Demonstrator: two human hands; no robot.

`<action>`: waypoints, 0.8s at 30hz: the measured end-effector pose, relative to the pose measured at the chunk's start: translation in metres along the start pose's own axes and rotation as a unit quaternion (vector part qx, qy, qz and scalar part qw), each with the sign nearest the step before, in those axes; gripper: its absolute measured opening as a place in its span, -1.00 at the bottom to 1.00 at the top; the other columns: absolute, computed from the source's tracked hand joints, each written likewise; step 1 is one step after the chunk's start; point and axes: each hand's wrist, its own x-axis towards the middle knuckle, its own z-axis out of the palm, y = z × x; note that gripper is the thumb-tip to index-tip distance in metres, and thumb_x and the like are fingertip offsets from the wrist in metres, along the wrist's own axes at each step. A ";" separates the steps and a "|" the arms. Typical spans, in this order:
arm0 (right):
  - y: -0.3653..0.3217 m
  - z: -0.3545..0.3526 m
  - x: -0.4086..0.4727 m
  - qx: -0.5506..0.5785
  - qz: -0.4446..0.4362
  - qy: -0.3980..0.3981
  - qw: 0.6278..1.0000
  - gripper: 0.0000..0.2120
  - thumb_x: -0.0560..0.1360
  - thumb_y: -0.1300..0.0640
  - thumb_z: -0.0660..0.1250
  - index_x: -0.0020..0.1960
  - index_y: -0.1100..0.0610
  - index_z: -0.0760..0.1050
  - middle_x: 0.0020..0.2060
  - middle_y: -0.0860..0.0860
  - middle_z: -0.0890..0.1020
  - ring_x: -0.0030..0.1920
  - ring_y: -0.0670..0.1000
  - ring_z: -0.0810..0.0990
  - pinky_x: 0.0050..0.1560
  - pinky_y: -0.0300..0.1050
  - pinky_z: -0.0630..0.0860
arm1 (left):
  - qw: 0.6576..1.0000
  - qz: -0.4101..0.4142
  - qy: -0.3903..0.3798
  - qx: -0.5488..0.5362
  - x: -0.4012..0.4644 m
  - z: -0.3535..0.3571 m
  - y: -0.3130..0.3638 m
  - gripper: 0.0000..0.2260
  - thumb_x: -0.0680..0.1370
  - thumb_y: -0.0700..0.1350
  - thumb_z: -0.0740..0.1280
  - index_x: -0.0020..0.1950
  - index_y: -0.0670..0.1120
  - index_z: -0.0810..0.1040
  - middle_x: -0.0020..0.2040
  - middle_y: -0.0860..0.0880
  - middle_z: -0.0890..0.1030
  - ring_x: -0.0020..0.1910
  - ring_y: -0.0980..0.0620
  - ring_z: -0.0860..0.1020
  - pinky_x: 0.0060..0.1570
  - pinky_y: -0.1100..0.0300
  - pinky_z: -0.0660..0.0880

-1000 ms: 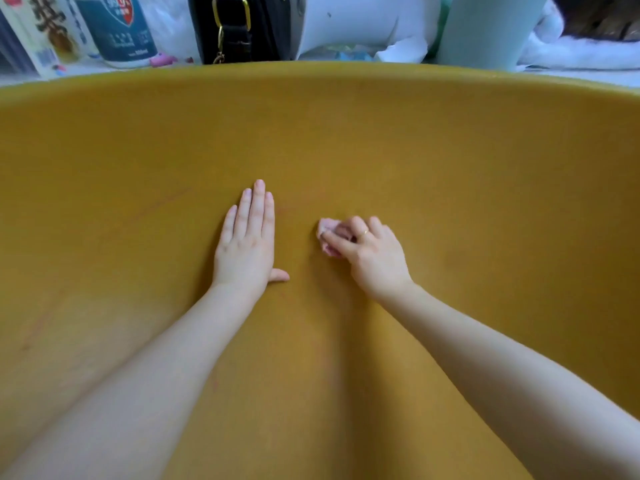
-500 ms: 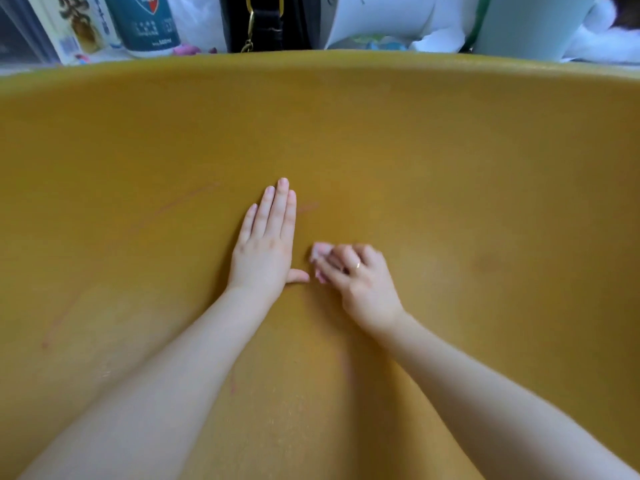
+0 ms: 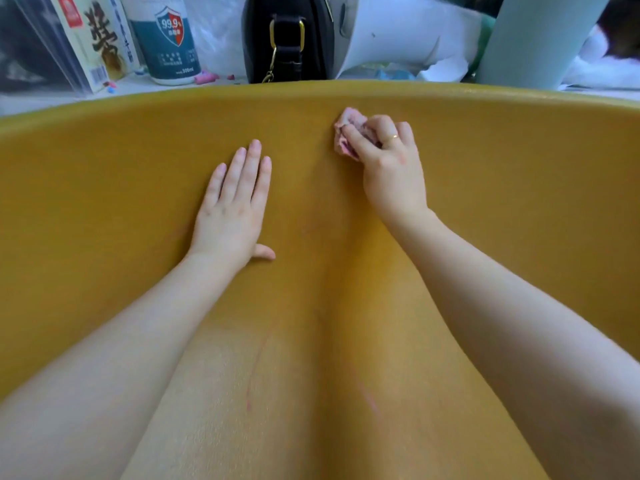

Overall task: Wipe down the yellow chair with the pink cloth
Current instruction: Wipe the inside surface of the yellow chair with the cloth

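Observation:
The yellow chair (image 3: pixel 519 202) fills almost the whole view, its curved surface running up to a rim at the top. My right hand (image 3: pixel 389 168) is closed around a small bunched pink cloth (image 3: pixel 346 128) and presses it against the chair just below the rim, right of centre. Only the cloth's far edge shows beyond my fingers. My left hand (image 3: pixel 235 206) lies flat on the chair, palm down, fingers together and thumb out, to the left of and below the cloth. Faint pink streaks (image 3: pixel 256 368) mark the chair lower down, between my forearms.
Behind the chair's rim stand a white bottle with a blue label (image 3: pixel 166 39), a printed box (image 3: pixel 93 43), a black bag with a gold buckle (image 3: pixel 287 36), white paper (image 3: pixel 398 29) and a pale green cylinder (image 3: pixel 533 39).
My right hand has slid the pink cloth up the chair, from beside my left thumb to just below the rim. My left hand stays flat in place.

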 end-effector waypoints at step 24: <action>-0.023 0.017 0.040 -0.006 -0.021 0.044 0.999 -0.68 0.43 0.36 0.23 0.09 0.17 0.61 -0.12 0.23 0.62 -0.28 0.20 0.53 -0.35 -0.03 0.50 | 1.000 0.003 0.022 -0.018 0.002 0.014 -0.002 0.24 0.28 0.34 0.36 0.37 -0.27 -0.50 0.48 -0.20 -0.38 0.49 -0.14 -0.28 0.42 0.05 -0.25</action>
